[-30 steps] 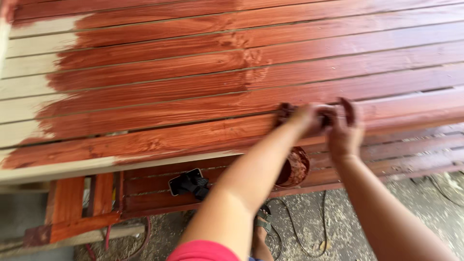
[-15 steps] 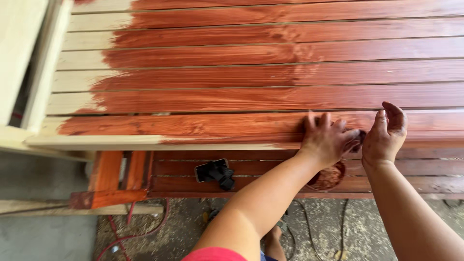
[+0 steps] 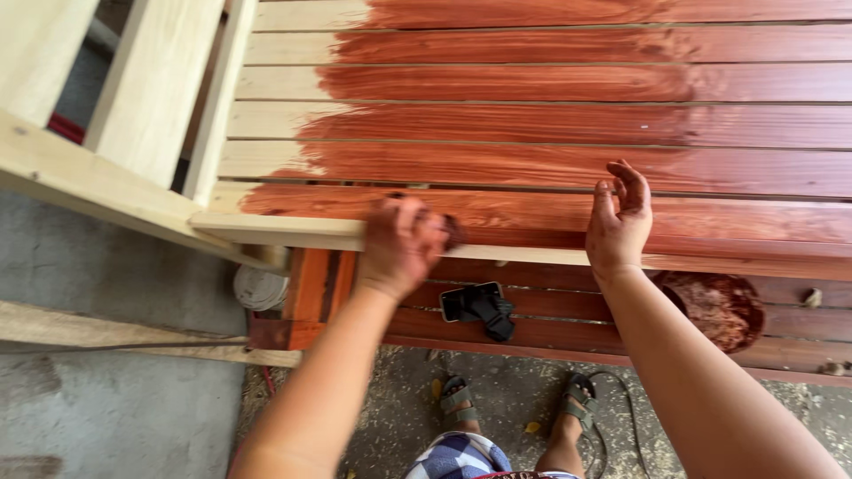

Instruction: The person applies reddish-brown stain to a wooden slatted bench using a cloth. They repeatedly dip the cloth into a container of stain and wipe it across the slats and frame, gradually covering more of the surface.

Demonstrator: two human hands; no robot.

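My left hand [image 3: 401, 241] is closed on a small dark stained rag [image 3: 451, 231] and presses it on the front slat of a slatted wooden panel [image 3: 550, 106]. Most of the panel is red-brown with stain; its left ends are bare pale wood. My right hand [image 3: 619, 222] hovers over the front edge further right, fingers loosely curled, stained, holding nothing.
A stain-smeared bowl [image 3: 717, 309] and a black phone with a strap [image 3: 479, 306] rest on lower stained slats. Bare wooden frames [image 3: 106, 115] stand at left. A white can [image 3: 259, 288] sits beneath the corner. Sandalled feet [image 3: 461, 399], cables and concrete floor lie below.
My left hand has slid left along the front slat with the rag, away from the right hand. The view has shifted left, showing more bare wood.
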